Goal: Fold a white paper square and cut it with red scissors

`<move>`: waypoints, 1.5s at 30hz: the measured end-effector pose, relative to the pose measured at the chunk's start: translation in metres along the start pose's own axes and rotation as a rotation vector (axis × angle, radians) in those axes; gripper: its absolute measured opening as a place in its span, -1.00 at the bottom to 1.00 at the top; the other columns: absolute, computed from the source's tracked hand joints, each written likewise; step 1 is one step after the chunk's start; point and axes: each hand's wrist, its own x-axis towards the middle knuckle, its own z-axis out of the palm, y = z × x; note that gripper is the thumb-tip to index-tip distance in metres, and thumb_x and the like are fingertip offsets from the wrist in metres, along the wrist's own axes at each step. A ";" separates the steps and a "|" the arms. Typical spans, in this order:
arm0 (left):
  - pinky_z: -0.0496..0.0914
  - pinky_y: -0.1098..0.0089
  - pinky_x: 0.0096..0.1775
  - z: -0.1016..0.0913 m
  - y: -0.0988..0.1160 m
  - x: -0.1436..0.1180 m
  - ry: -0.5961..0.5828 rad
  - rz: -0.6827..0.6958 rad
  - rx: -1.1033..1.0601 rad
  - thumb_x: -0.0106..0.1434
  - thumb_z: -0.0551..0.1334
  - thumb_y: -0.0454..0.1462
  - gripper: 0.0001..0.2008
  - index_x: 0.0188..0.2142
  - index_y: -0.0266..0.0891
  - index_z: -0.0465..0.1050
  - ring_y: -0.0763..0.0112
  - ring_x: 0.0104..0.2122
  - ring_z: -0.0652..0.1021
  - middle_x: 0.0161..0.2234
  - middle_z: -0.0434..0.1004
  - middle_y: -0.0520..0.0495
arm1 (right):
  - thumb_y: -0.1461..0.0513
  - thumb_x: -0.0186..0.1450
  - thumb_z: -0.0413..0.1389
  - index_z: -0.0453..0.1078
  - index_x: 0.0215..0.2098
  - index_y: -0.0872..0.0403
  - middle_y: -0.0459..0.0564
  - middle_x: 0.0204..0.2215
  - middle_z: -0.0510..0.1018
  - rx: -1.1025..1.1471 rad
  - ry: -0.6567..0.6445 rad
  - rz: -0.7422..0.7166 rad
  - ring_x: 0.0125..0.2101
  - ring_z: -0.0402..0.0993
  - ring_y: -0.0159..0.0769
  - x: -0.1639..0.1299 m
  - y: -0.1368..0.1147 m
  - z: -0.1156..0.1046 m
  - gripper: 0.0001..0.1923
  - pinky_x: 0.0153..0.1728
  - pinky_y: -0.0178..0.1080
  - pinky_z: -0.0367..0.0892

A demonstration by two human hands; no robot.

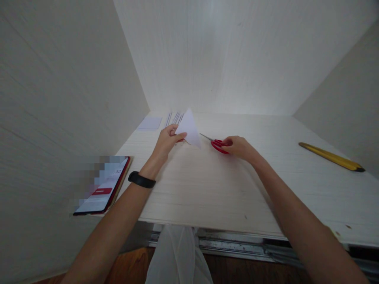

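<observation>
Having a phone (102,197) lying at the near left of the tabletop (192,193), along the left edge, with its screen lit and a red bar showing on it. Wearing a black wristband (142,180) on the left wrist. Having a pale rectangular sheet (150,123) lying flat in the far left corner of the tabletop, and, just to the right of it near the far edge, some narrow strips (168,118) lying side by side, partly hidden. Pinching a white triangular paper (189,128) with the left hand (169,139), thumb in front and fingers closing behind, and holding it tilted up, left of the middle of the far edge. Gripping red-handled scissors (218,144) with the right hand (237,146), fingers closing around the handles, and pointing the blades leftward, with the tip just beside the paper; not being able to tell whether it is touching. Having a long yellow object (330,157) with a dark end lying slantwise near the right edge of the tabletop.
</observation>
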 end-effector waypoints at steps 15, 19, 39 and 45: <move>0.41 0.51 -0.31 -0.010 0.011 0.004 0.113 0.162 -0.089 -0.03 0.34 -0.31 -0.73 -0.27 -0.25 0.49 0.49 -0.34 0.51 -0.30 0.54 -0.02 | 0.03 0.18 0.17 0.23 -0.18 0.05 -0.10 -0.35 0.31 0.740 -0.446 -0.357 -0.42 0.20 -0.43 -0.035 -0.011 -0.005 -0.64 -0.45 -0.35 0.14; 0.40 0.53 -0.34 -0.010 0.011 0.012 0.106 0.110 -0.071 -0.08 0.36 -0.32 -0.71 -0.28 -0.27 0.50 0.52 -0.39 0.49 -0.34 0.54 -0.01 | 0.00 0.15 0.18 0.24 -0.31 0.06 -0.14 -0.44 0.30 0.746 -0.147 -0.235 -0.49 0.17 -0.44 -0.028 -0.011 0.005 -0.65 -0.48 -0.33 0.11; 0.36 0.55 -0.40 -0.028 0.005 0.022 -0.002 0.016 -0.051 -0.08 0.39 -0.31 -0.70 -0.29 -0.31 0.51 0.57 -0.46 0.46 -0.35 0.51 -0.03 | -0.19 0.24 -0.02 0.18 -0.30 0.04 -0.12 -0.43 0.25 0.758 -0.419 -0.346 -0.48 0.15 -0.43 -0.041 -0.011 0.011 -0.52 -0.48 -0.31 0.17; 0.36 0.55 -0.40 -0.024 0.009 0.018 0.009 0.035 -0.049 -0.09 0.39 -0.32 -0.71 -0.31 -0.32 0.51 0.56 -0.45 0.46 -0.36 0.52 -0.03 | -0.18 0.23 0.01 0.17 -0.38 0.05 -0.12 -0.48 0.23 0.789 -0.552 -0.373 -0.52 0.11 -0.44 -0.046 -0.019 0.005 -0.53 -0.50 -0.30 0.10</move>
